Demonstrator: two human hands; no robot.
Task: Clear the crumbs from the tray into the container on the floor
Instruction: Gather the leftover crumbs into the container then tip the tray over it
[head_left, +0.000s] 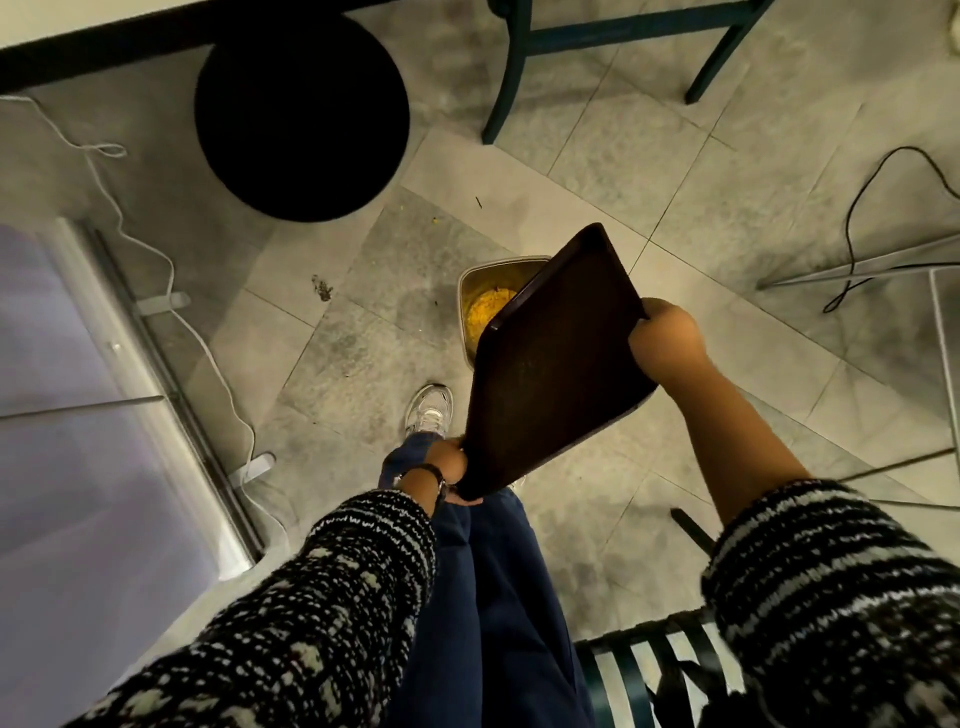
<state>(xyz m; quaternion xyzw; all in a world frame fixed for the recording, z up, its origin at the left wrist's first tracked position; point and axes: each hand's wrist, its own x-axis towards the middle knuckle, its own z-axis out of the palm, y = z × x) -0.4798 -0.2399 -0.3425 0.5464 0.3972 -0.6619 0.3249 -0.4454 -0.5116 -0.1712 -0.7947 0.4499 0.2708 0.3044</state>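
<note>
A dark brown tray is held steeply tilted above the floor, its far end down over a small grey container. Yellow crumbs lie inside the container, whose right part the tray hides. My left hand grips the tray's near lower corner. My right hand grips its upper right edge. A few crumbs and specks are scattered on the floor tiles to the left of the container.
A round black stool base stands at the upper left, dark chair legs at the top. A white cable runs along a glass table edge on the left. A black cable lies right. My shoe is near the container.
</note>
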